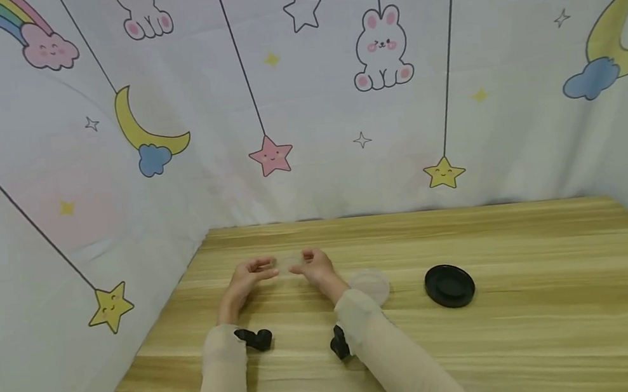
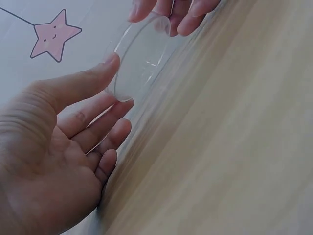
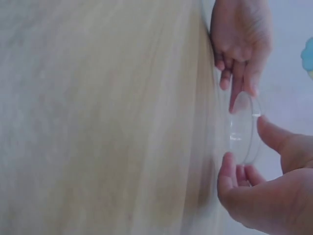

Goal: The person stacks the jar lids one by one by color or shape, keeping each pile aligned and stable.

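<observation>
My left hand [image 1: 247, 282] and right hand [image 1: 321, 272] hold a clear, shallow round dish [image 2: 142, 61] between them, above the far left part of the table. In the left wrist view, the left thumb lies on the dish's rim with fingertips under the near edge. The right hand's fingers [image 2: 190, 22] grip the opposite edge. From the right wrist view, the dish [image 3: 242, 129] looks tilted, with the right thumb on its rim and fingers beneath. A translucent round disc [image 1: 371, 286] lies on the table beside the right forearm, which partly covers it.
Farther right on the wood-grain table [image 1: 554, 298] lies a black round plate-like piece [image 1: 450, 286] with a raised ring. A white curtain [image 1: 328, 111] printed with stars, moons and rabbits stands behind and at the sides. Black wrist cameras [image 1: 257, 339] sit on both sleeves.
</observation>
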Available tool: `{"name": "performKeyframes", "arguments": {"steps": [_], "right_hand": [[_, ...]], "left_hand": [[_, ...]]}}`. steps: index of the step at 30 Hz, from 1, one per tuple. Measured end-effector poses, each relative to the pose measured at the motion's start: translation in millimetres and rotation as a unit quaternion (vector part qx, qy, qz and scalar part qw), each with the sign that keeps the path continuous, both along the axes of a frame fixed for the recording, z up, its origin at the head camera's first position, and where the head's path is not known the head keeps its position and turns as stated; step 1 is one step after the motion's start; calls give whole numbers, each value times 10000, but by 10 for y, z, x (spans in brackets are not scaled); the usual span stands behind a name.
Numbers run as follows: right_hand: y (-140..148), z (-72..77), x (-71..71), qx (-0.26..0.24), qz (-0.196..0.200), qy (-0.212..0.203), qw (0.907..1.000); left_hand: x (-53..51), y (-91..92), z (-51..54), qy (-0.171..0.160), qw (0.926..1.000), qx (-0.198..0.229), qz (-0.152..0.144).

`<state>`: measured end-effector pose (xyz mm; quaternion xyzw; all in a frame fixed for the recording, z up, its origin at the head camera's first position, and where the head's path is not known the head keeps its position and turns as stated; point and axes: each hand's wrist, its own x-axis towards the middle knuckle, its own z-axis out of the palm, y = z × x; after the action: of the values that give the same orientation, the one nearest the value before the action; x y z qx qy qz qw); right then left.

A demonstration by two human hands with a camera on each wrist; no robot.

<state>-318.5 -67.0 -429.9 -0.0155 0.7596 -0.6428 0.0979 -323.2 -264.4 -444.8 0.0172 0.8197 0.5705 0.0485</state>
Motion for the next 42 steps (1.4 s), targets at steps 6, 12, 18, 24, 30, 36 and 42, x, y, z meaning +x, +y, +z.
{"name": "performKeyframes", "arguments": {"steps": [6,12,18,24,30,36,42], "right_hand": [[78,106,-26,16,-190,80,9998],[201,296,19,-26,-159,267,9995],[490,420,77,-151,-18,385,9991],[828,556,176,-16,60,662,9978],[1124,649,238,228,89,892,9957],[1389,602,311,383,181,1094,9931],[1591,475,377,492,412,1100,9919]], "left_hand": [[-23,89,55,41,9997,240,-38],[-22,174,189,293,9982,510,-145],[18,422,366,621,9937,873,-340],[99,753,549,865,9874,1210,-535],[187,1072,638,1070,9813,1463,-645],[251,1270,632,1221,9818,1174,-864],[304,1388,590,1082,9848,873,-1041]]}}
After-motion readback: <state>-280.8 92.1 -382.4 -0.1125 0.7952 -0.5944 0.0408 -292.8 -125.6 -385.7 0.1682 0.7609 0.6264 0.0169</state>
